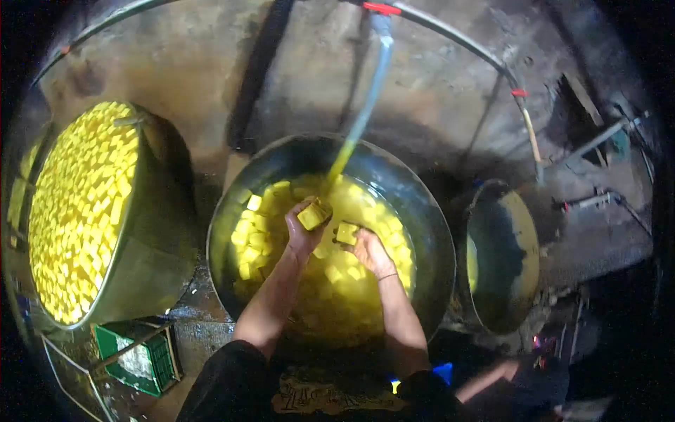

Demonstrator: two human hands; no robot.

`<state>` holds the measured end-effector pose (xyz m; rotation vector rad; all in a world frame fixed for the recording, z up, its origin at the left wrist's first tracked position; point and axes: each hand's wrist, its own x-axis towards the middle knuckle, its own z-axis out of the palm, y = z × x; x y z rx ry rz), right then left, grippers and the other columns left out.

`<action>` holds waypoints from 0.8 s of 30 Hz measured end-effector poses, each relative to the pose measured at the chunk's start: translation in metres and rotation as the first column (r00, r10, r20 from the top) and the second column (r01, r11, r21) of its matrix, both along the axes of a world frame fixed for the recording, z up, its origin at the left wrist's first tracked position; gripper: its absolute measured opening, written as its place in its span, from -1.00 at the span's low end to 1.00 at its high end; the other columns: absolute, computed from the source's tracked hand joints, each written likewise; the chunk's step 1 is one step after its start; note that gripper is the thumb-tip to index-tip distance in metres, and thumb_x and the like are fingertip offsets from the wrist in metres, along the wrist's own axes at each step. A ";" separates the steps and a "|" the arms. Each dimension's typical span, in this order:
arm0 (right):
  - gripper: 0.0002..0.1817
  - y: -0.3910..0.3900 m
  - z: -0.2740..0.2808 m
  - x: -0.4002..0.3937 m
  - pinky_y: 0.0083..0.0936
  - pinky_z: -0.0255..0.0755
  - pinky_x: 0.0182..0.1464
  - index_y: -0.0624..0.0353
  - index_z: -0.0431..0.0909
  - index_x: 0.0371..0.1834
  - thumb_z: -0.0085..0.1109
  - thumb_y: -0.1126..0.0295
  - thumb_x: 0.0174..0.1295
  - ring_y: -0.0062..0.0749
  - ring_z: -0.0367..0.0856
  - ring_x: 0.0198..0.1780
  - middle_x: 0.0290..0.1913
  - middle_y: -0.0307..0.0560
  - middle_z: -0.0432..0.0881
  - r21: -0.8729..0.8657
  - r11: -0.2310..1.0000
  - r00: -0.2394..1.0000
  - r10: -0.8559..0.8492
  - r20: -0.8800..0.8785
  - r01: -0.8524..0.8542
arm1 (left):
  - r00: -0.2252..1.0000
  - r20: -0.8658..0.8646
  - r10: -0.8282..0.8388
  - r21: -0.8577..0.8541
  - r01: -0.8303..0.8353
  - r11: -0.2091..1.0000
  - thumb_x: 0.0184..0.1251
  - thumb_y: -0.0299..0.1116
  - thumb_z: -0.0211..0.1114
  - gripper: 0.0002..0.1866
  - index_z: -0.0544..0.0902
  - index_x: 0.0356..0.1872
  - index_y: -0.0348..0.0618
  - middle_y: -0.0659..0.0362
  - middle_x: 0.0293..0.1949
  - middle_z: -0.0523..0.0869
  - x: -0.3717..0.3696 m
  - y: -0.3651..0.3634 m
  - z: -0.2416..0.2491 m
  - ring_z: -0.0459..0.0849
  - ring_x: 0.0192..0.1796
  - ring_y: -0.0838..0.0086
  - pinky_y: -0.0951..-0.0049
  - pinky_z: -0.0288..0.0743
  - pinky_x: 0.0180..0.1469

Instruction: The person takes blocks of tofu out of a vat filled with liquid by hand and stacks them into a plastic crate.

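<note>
Background: a stained grey-brown wall, with a grey pipe curving across the top of the frame, fitted with red valve handles.

Centre: one wide, round, dark metal basin holding cloudy yellow liquid and many yellow blocks, most visible at its left and right sides. A translucent blue-grey hose, yellow at its lower end, hangs from the pipe into the basin.

Hands, both over the basin: the left hand, fingers curled around one squarish yellow block; the right hand, a thin band at its wrist, gripping a second squarish yellow block by its edge. The two held blocks are near each other but apart.

Left of frame: one large, deep metal vat, filled with small yellow cubes. Lower left: one green plastic crate, white contents.

Right: one smaller round vessel, some yellow liquid at its left side. Lower right: another person's bare arm.
</note>
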<state>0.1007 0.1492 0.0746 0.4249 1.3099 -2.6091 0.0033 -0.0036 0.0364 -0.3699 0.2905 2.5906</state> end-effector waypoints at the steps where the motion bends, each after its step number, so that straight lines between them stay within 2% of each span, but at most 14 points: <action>1: -0.62 -0.003 0.018 0.011 -0.35 0.53 -0.04 0.25 0.35 0.17 -0.01 0.47 0.27 -0.34 0.59 -0.10 -0.01 -0.05 0.56 0.002 0.999 0.999 -0.043 0.003 0.043 | 0.999 0.003 -0.043 0.002 0.043 0.999 0.20 -0.20 0.00 -0.69 0.53 -0.15 -0.15 0.09 -0.22 0.60 0.007 0.009 0.000 0.58 -0.15 0.24 0.21 0.45 0.00; 3: -0.60 -0.013 0.050 0.031 -0.46 0.57 -0.18 0.22 0.39 0.10 0.18 0.52 0.18 -0.44 0.56 -0.11 -0.07 -0.06 0.57 0.456 0.888 0.998 -0.029 -0.057 0.052 | 0.986 -0.114 -0.121 -0.085 0.112 0.990 0.19 -0.19 0.00 -0.69 0.52 -0.16 -0.13 0.11 -0.27 0.59 0.022 0.027 -0.008 0.58 -0.16 0.25 0.25 0.45 -0.03; 5: -0.66 -0.027 0.102 0.055 -0.56 0.54 -0.23 0.21 0.44 0.01 0.22 0.52 0.15 -0.58 0.56 -0.18 -0.14 -0.13 0.60 0.553 0.825 0.993 -0.084 -0.085 0.117 | 0.931 -0.351 -0.095 -0.250 0.004 0.968 0.18 -0.18 0.00 -0.71 0.51 -0.18 -0.09 0.13 -0.29 0.59 0.045 0.051 -0.020 0.58 -0.16 0.29 0.29 0.45 -0.03; 8: -0.63 -0.024 0.126 0.089 -0.45 0.51 -0.16 0.19 0.46 -0.04 0.31 0.49 0.06 -0.45 0.55 -0.10 -0.16 -0.11 0.61 0.727 0.662 0.973 -0.023 -0.228 0.186 | 0.903 -0.268 -0.336 -0.100 0.321 0.942 0.17 -0.18 0.00 -0.73 0.49 -0.20 -0.05 0.15 -0.27 0.59 0.079 0.076 -0.007 0.58 -0.14 0.34 0.31 0.46 -0.02; 10: -0.50 -0.013 0.134 0.107 -0.28 0.42 -0.01 0.14 0.46 -0.05 0.41 0.36 -0.11 -0.24 0.47 0.08 -0.04 0.05 0.56 0.945 0.007 0.940 0.096 -0.327 0.328 | 0.870 -0.313 -0.380 -0.044 0.387 0.921 0.17 -0.19 0.01 -0.75 0.48 -0.20 -0.05 0.16 -0.24 0.58 0.110 0.098 0.014 0.57 -0.12 0.36 0.30 0.48 -0.03; 11: -0.29 -0.009 0.138 0.118 -0.16 0.24 0.21 0.09 0.43 0.07 0.46 0.20 -0.26 0.02 0.31 0.23 0.13 0.23 0.40 0.986 -0.041 0.977 -0.134 -0.167 0.162 | 0.854 -0.362 -0.373 -0.062 0.378 0.924 0.20 -0.18 0.02 -0.76 0.49 -0.21 -0.05 0.17 -0.23 0.58 0.129 0.105 0.026 0.57 -0.12 0.38 0.31 0.50 -0.08; 13: -0.18 0.014 0.121 0.153 -0.19 0.13 0.31 0.05 0.37 0.18 0.44 0.10 -0.26 0.09 0.22 0.29 0.24 0.29 0.24 0.944 -0.028 0.924 -0.197 -0.329 0.330 | 0.810 -0.405 -0.424 -0.091 0.426 0.900 0.24 -0.17 0.02 -0.77 0.49 -0.22 -0.05 0.18 -0.22 0.58 0.167 0.114 0.072 0.57 -0.11 0.40 0.32 0.53 -0.12; 15: -0.12 0.024 0.131 0.198 -0.19 0.01 0.37 0.04 0.30 0.26 0.43 0.10 -0.24 0.13 0.11 0.34 0.23 0.30 0.24 0.946 0.176 0.956 -0.156 -0.247 0.273 | 0.794 -0.271 -0.543 0.144 0.592 0.793 0.33 -0.05 -0.02 -0.67 0.44 -0.10 -0.06 0.18 -0.17 0.55 0.208 0.130 0.095 0.57 -0.10 0.43 0.35 0.54 -0.15; 16: -0.24 0.032 0.130 0.224 -0.21 0.07 0.34 0.07 0.38 0.18 0.41 0.13 -0.18 0.03 0.12 0.34 0.19 0.21 0.30 0.912 0.174 0.928 -0.103 -0.359 0.372 | 0.766 -0.351 -0.538 0.130 0.609 0.782 0.39 -0.01 -0.08 -0.60 0.41 0.00 -0.11 0.16 -0.19 0.56 0.229 0.140 0.092 0.57 -0.10 0.40 0.35 0.51 -0.07; 17: -0.37 0.035 0.145 0.254 -0.30 0.14 0.29 0.12 0.45 0.06 0.39 0.16 -0.13 -0.09 0.23 0.26 0.13 0.09 0.35 0.920 0.197 0.941 -0.088 -0.327 0.338 | 0.732 -0.318 -0.603 -0.014 0.632 0.775 0.38 0.12 -0.15 -0.47 0.31 0.10 -0.10 0.14 -0.12 0.53 0.257 0.141 0.108 0.57 -0.10 0.43 0.39 0.52 -0.12; 19: -0.47 0.028 0.152 0.325 -0.38 0.20 0.23 0.15 0.49 -0.04 0.37 0.19 -0.10 -0.22 0.33 0.17 0.07 -0.02 0.38 0.817 0.391 0.897 -0.304 -0.321 0.425 | 0.640 -0.242 -0.730 -0.311 0.662 0.683 0.34 0.31 -0.25 -0.28 0.22 0.23 -0.12 0.06 0.03 0.46 0.319 0.140 0.147 0.56 -0.09 0.47 0.42 0.53 -0.14; 20: -0.45 0.021 0.149 0.362 -0.42 0.22 0.21 0.17 0.48 -0.02 0.36 0.21 -0.12 -0.28 0.35 0.16 0.08 -0.04 0.39 0.767 0.424 0.860 -0.395 -0.322 0.482 | 0.507 -0.189 -0.841 -0.333 0.773 0.540 0.30 0.34 -0.20 -0.23 0.24 0.24 -0.14 0.10 0.03 0.47 0.349 0.132 0.163 0.53 -0.06 0.47 0.39 0.48 -0.07; 22: -0.44 -0.004 0.143 0.436 -0.44 0.26 0.19 0.20 0.47 0.00 0.32 0.21 -0.12 -0.32 0.37 0.17 0.13 -0.08 0.39 0.651 0.465 0.745 -0.621 -0.243 0.600 | 0.311 -0.103 -0.945 -0.432 0.842 0.325 0.26 0.37 -0.15 -0.15 0.21 0.30 -0.19 0.13 0.16 0.39 0.415 0.133 0.145 0.44 0.09 0.46 0.37 0.37 0.10; 24: -0.39 -0.031 0.096 0.513 -0.46 0.39 0.10 0.23 0.40 0.12 0.28 0.27 -0.06 -0.36 0.50 0.07 0.05 -0.09 0.51 0.394 0.518 0.559 -0.829 0.013 0.759 | 0.171 -0.129 -0.977 -0.683 0.698 0.213 0.30 0.31 -0.16 -0.15 0.09 0.36 -0.23 0.01 0.35 0.15 0.460 0.127 0.121 0.14 0.33 0.33 0.33 0.05 0.32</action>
